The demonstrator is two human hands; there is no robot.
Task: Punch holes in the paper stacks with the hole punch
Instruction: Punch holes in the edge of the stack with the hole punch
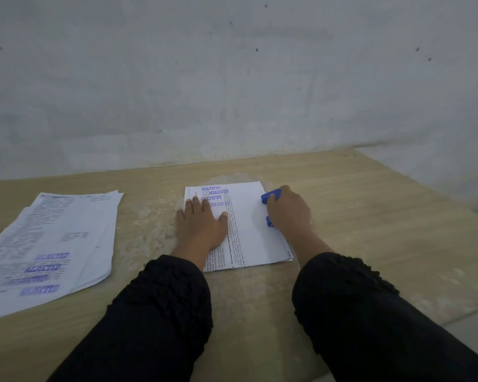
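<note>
A stack of printed paper (253,230) with purple stamps lies in the middle of the wooden table (370,216). My left hand (202,224) lies flat on the stack's left half, fingers spread, holding nothing. A blue hole punch (271,195) sits over the stack's right edge. My right hand (289,210) covers most of the punch and grips it from above; only its blue ends show. A second, looser stack of stamped paper (55,244) lies at the far left of the table.
A pale wall (232,78) rises directly behind the table's back edge. The table's right edge runs diagonally at the right, with floor beyond it. Black sleeves cover both forearms in the foreground.
</note>
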